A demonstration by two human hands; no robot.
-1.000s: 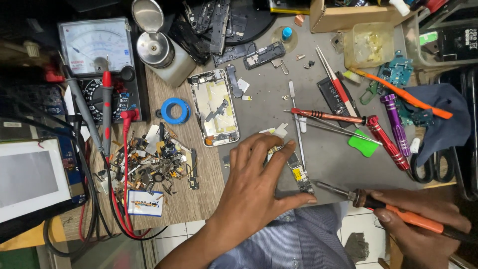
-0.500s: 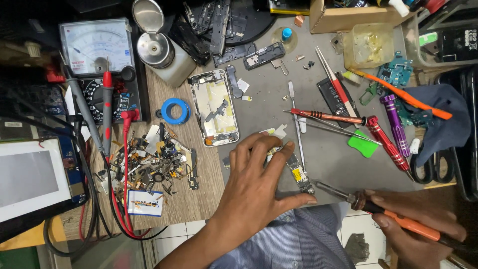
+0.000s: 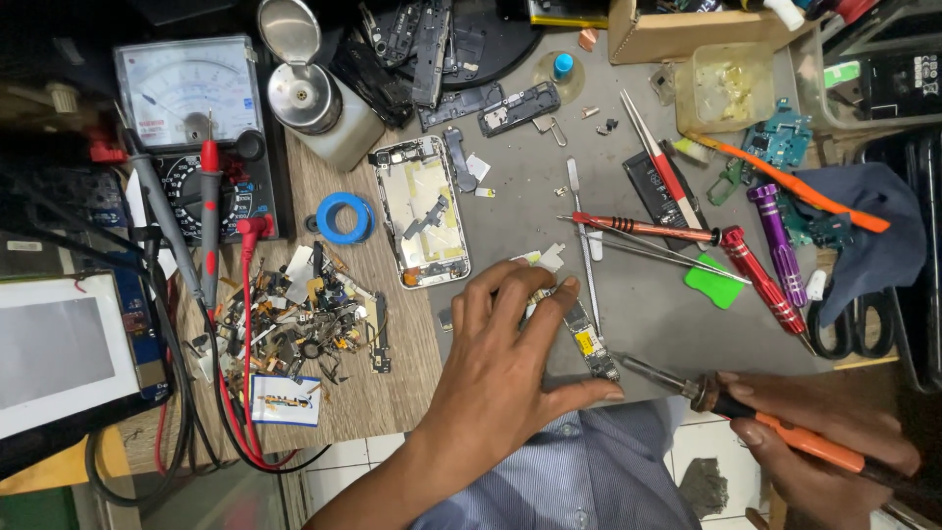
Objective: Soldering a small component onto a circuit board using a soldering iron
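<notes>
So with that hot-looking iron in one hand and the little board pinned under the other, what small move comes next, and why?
Probably ease the soldering iron tip up and left onto the small circuit board. The right hand holds the iron with its tip just short of the board's near end, while the left hand presses the board flat on the grey mat.

The left hand (image 3: pixel 500 358) covers most of the small circuit board (image 3: pixel 589 345), leaving only its right end showing. The right hand (image 3: pixel 819 437) is cut off by the near edge, as is the soldering iron's (image 3: pixel 775 422) orange handle. The scissors (image 3: pixel 863 319) lie partly under a blue cloth (image 3: pixel 863 226).
</notes>
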